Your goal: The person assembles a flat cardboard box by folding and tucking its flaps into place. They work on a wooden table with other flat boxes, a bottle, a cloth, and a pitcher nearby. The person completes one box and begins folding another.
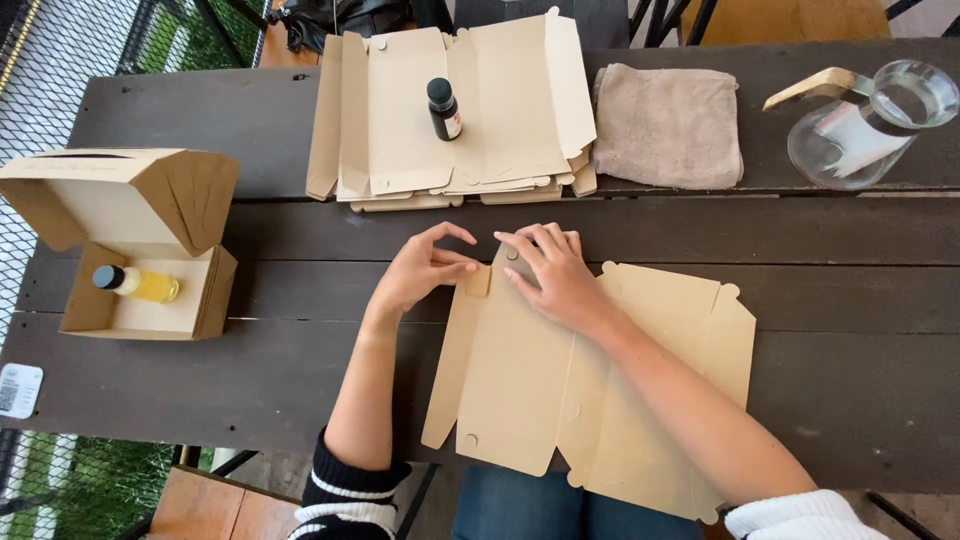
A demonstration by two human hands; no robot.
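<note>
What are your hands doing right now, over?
Left hand pinching a small flap of the flat cardboard box blank. Right hand pressing flat on it. Nothing in the way.

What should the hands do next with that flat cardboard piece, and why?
Probably fold the small corner tab over and crease it. The left hand already pinches that tab, and the right hand presses flat on the unfolded box blank, holding it down on the table. The rest of the blank lies flat, so this fold seems to come first.

- Box blank (600, 380): matt tan cardboard, smooth.
- Bench (850, 370): dark, weathered wood planks.
- Towel (668, 125): soft beige cloth.
- Jug (870, 125): clear glossy glass.
- Bottle (444, 108): dark gloss.
</note>
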